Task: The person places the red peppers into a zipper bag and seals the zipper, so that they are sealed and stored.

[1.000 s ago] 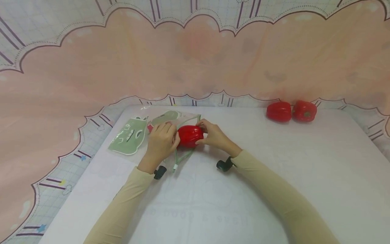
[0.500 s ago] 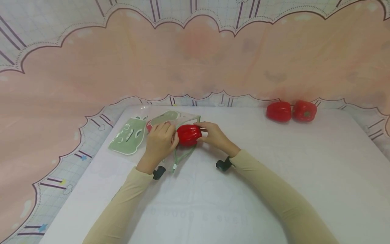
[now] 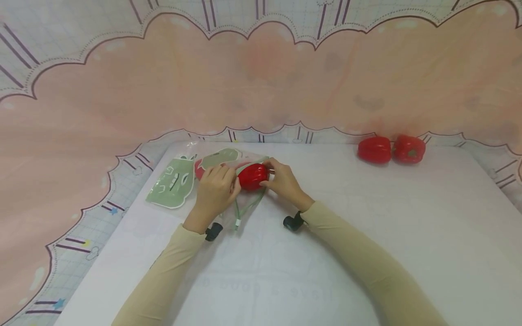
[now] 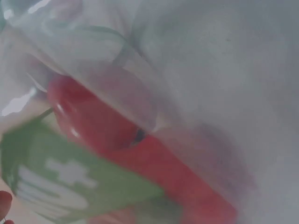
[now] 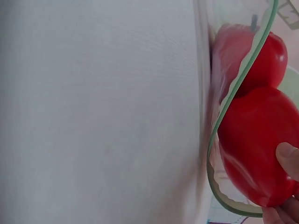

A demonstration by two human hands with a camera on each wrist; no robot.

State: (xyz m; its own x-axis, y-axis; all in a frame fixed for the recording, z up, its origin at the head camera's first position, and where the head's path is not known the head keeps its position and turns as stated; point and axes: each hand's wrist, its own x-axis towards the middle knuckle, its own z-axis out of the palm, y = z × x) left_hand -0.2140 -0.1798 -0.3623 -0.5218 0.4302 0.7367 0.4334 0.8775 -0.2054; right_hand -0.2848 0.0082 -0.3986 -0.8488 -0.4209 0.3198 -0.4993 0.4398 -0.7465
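A red bell pepper (image 3: pixel 250 176) lies at the mouth of a clear drawstring bag (image 3: pixel 171 183) with green trim and a cartoon print. My right hand (image 3: pixel 283 183) grips that pepper by its right end; thumb and fingers show on it in the right wrist view. On the other side, my left hand (image 3: pixel 216 190) holds the bag near its opening, with its fingertips mostly hidden. Deeper inside the bag sits another red pepper (image 5: pixel 268 60), touching the held one. Through blurred film, the left wrist view shows red pepper shapes (image 4: pixel 93 114) and the green print (image 4: pixel 70 177).
Two more red bell peppers (image 3: pixel 374 150) stand side by side at the table's far right edge. The bag's green cord (image 3: pixel 244 210) trails onto the white table (image 3: pixel 326 262). A patterned cloth (image 3: pixel 261 81) hangs behind. Small black cameras (image 3: pixel 292 222) are on the wrists.
My right hand and the held pepper have shifted slightly left and away from me, further into the bag's mouth. The left hand stays nearly in place.
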